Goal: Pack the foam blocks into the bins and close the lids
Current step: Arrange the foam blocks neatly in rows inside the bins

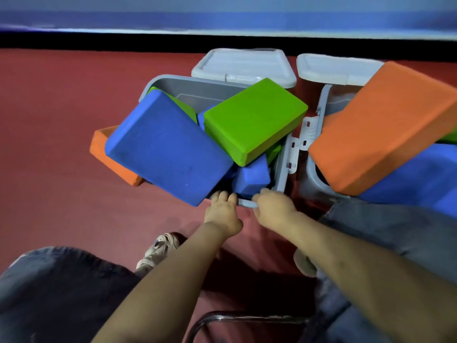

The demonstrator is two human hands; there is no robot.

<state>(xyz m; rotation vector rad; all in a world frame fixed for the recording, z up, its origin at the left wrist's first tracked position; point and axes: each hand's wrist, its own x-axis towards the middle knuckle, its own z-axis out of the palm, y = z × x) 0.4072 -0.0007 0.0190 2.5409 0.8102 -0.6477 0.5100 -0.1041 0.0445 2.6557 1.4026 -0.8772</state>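
The floor [49,120] is a dull red, smooth and evenly coloured, with a faint sheen toward the near edge where it looks paler and pinkish. At its far side runs a black band [99,42] (a skirting or the base of a barrier, hard to say which through the wide-angle blur). Above that stands a blue wall surface [222,19], deeper blue low down and washing out to a pale grey-blue at the very top, with a thin light line along its lower edge. A curved black metal tube [247,318], possibly part of a chair frame, shows at the bottom. The light is soft and even.
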